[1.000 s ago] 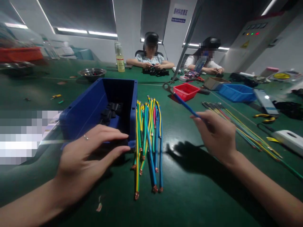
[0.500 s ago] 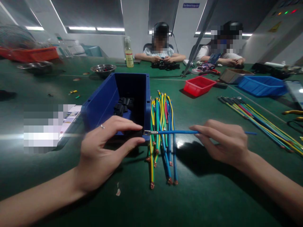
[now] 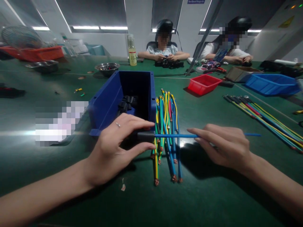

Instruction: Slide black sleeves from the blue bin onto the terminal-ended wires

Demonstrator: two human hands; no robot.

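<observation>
Pinched between the thumb and fingers of my right hand (image 3: 222,143) is a blue wire (image 3: 175,136), lying roughly level. A black sleeve (image 3: 146,136) covers its left end, hiding the metal lug. Around that sleeve my left hand (image 3: 118,146) is open, index finger above and thumb below, both apart from it. Beneath the wire lies a bunch of cut wires (image 3: 157,164) in yellow-green, blue and red, with bare copper at the near ends. Just behind my left hand stands a dark blue bin (image 3: 101,104) containing several black sleeves (image 3: 127,102).
Sleeved wires (image 3: 265,121) lie in a row at the right. Farther back are a red tray (image 3: 204,85), a light blue tray (image 3: 270,84), a metal bowl (image 3: 107,70) and a bottle (image 3: 132,53). Two people sit across the green table (image 3: 94,205).
The black sleeve, formerly gripped in my left fingers beside the bare lug, now sits over the lug. My left fingers have spread off it. The view has shifted slightly.
</observation>
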